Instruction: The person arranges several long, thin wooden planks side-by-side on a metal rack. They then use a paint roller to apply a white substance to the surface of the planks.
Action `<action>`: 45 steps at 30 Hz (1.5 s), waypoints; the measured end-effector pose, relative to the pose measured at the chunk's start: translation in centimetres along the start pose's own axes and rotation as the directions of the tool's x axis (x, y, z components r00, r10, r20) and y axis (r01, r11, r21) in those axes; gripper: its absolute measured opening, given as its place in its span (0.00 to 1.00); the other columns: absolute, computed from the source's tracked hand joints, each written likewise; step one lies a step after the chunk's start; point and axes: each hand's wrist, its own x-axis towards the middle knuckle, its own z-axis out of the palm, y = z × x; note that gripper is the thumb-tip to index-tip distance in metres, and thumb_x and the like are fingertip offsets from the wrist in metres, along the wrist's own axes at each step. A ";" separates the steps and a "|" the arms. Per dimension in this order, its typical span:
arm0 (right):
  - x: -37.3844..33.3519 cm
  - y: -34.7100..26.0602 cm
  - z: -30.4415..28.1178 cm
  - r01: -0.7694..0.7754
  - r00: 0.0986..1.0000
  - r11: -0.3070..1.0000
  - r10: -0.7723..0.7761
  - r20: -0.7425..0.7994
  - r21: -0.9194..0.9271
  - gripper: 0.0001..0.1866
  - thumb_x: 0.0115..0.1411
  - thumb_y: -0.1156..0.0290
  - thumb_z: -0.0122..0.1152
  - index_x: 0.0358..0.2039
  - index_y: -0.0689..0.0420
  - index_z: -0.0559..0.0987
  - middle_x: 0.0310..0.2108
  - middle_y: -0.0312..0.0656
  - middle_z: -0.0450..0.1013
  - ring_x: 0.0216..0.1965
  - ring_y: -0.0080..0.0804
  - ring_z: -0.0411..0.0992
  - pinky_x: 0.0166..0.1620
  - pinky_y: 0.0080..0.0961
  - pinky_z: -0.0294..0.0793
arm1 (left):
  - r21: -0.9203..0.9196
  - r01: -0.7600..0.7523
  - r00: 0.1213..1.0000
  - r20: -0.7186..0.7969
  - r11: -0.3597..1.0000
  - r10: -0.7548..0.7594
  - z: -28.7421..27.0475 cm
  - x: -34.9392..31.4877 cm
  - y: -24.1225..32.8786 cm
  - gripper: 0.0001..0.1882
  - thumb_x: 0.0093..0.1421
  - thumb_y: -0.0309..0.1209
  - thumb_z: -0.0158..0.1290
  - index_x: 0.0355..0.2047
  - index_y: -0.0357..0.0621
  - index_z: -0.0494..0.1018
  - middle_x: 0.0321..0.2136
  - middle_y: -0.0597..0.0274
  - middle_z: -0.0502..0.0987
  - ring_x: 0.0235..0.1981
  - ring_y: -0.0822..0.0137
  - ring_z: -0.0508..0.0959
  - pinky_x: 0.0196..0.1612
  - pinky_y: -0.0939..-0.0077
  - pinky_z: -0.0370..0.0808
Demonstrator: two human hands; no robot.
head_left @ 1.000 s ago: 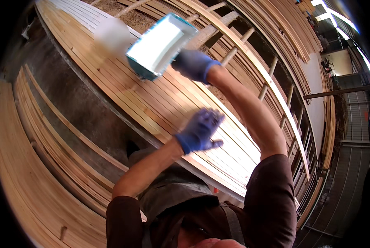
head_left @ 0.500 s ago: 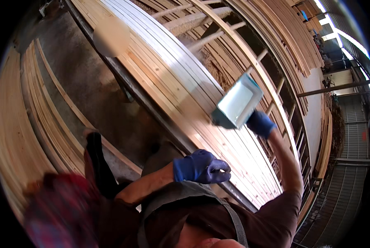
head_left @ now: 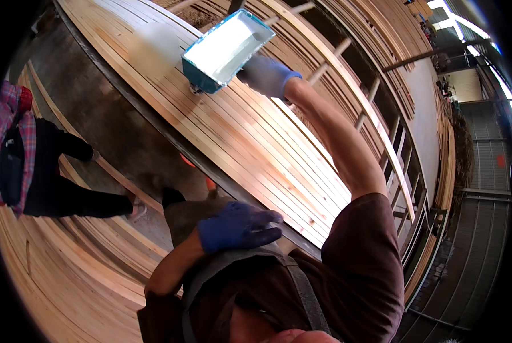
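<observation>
Gripping a teal box one-sidedly, the right hand could tip it by slipping — the left hand, half-curled, holds nothing.

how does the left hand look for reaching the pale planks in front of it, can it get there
Probably yes: the left hand looks empty and is close to the near edge of the planks, with nothing visible blocking the way; the blue-green tray in the right hand is well away.
</observation>
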 end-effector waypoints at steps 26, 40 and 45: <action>-44.7 13.1 11.6 -0.103 0.991 0.946 0.125 -0.054 0.307 0.13 0.64 0.62 0.53 0.28 0.56 0.77 0.18 0.35 0.70 0.19 0.22 0.70 0.20 0.22 0.71 | -0.040 0.650 0.709 -0.327 0.759 -0.625 47.4 -15.0 2.6 0.12 0.59 0.32 0.60 0.41 0.38 0.78 0.37 0.50 0.82 0.37 0.54 0.83 0.41 0.68 0.78; -88.7 26.8 18.4 -0.253 0.961 0.943 0.219 0.167 0.217 0.07 0.60 0.72 0.55 0.36 0.60 0.78 0.27 0.50 0.77 0.29 0.47 0.77 0.35 0.39 0.78 | 0.590 0.616 0.632 0.027 0.523 -0.775 69.0 -1.5 12.0 0.23 0.60 0.51 0.53 0.41 0.43 0.79 0.32 0.45 0.80 0.37 0.46 0.80 0.41 0.57 0.76; -104.7 28.7 22.3 -0.321 0.947 0.926 0.318 0.047 0.198 0.08 0.59 0.72 0.56 0.38 0.57 0.79 0.26 0.51 0.76 0.30 0.49 0.77 0.37 0.40 0.77 | 0.436 0.411 0.819 0.208 0.800 -0.534 74.2 -0.5 17.0 0.22 0.59 0.51 0.55 0.36 0.44 0.80 0.30 0.43 0.79 0.34 0.44 0.79 0.38 0.57 0.76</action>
